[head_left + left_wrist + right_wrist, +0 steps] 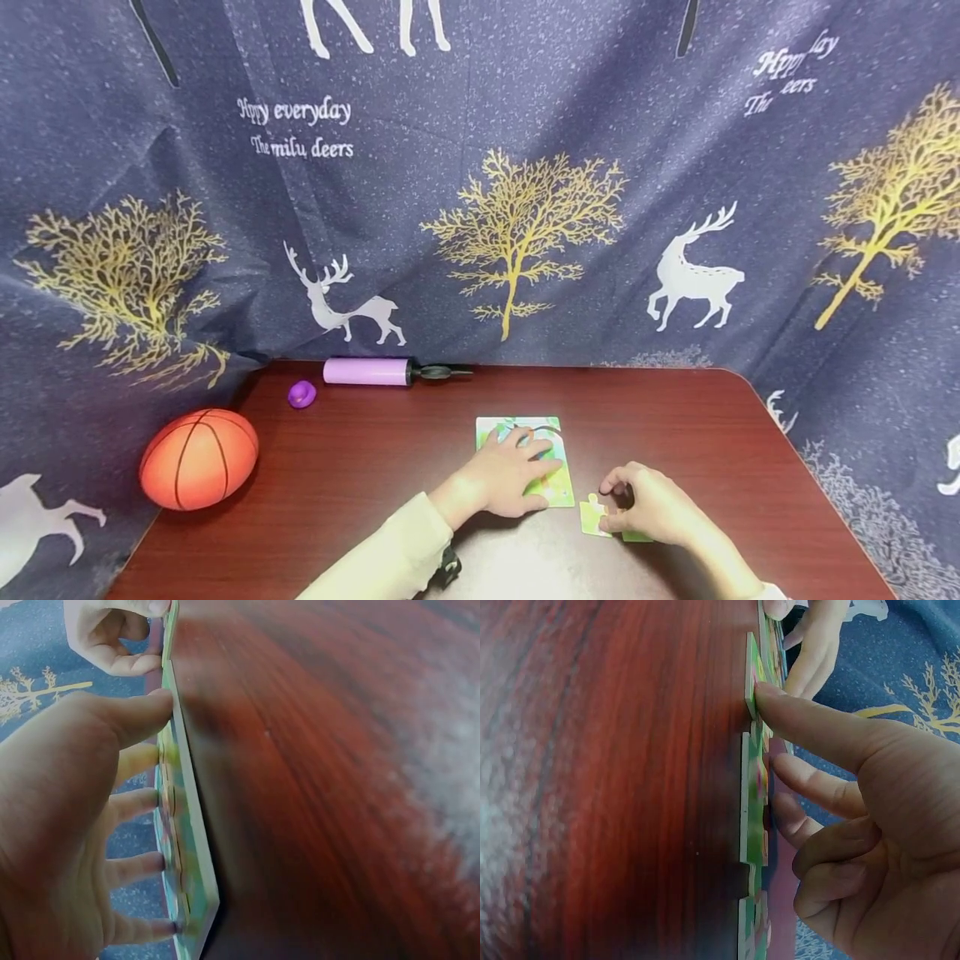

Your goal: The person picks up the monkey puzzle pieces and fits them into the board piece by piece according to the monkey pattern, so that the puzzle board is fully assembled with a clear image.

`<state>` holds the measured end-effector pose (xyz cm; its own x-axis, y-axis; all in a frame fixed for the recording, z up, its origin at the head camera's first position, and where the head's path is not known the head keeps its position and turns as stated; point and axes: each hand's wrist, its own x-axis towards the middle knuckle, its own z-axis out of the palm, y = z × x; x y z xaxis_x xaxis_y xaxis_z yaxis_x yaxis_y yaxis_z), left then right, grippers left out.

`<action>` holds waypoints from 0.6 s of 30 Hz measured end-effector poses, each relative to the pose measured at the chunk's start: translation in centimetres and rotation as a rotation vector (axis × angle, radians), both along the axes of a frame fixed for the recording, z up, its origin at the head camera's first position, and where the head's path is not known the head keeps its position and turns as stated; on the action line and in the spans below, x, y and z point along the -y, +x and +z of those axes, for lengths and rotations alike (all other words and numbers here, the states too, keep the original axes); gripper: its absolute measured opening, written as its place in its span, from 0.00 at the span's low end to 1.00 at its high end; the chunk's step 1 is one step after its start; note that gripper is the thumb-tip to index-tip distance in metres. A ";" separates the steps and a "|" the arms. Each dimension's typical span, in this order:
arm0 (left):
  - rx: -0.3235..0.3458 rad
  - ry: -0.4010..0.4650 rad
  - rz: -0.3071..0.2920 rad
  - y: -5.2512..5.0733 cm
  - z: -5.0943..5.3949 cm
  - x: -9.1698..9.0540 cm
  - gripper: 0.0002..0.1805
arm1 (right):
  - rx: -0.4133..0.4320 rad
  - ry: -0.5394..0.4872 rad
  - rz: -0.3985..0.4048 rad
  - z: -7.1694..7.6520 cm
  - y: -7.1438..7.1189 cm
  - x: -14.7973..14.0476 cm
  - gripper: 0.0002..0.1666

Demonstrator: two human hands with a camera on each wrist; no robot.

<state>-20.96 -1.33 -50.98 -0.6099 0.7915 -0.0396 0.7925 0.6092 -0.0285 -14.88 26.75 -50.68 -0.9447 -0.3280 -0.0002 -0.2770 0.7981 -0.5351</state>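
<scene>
My left hand (510, 477) lies with spread fingers on a colourful jigsaw puzzle (557, 492) in the middle of the table, its fingertips pressing the top face. To its right, my right hand (651, 505) has a bent thumb and forefinger at a green puzzle piece (588, 518) just beside the puzzle. In the right wrist view the thumb (776, 701) touches that piece's face, and the other fingers curl in. More green pieces (753, 806) lie under this hand, one showing as a green edge (637, 537) in the head view.
A purple hand pump (367, 372) lies along the table's back edge, with a small purple round thing (302, 394) near it. An orange basketball-patterned ball (199, 459) sits at the left edge. Behind the reddish-brown table (360, 500) hangs a dark blue deer-print cloth (570, 108).
</scene>
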 end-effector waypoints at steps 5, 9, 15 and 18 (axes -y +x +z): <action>0.035 0.021 0.008 -0.3 0.3 0.1 0.35 | 0.006 0.023 -0.019 0.1 0.2 0.3 0.23; 0.090 0.052 0.031 -0.7 0.3 0.3 0.36 | -0.001 0.039 -0.034 0.3 0.5 0.5 0.27; 0.065 0.094 0.020 -1.7 -0.2 0.7 0.34 | -0.015 0.050 -0.020 0.0 0.7 0.5 0.25; 0.027 0.098 0.016 -2.3 -0.6 0.9 0.30 | -0.017 0.049 -0.011 -0.1 0.7 0.5 0.24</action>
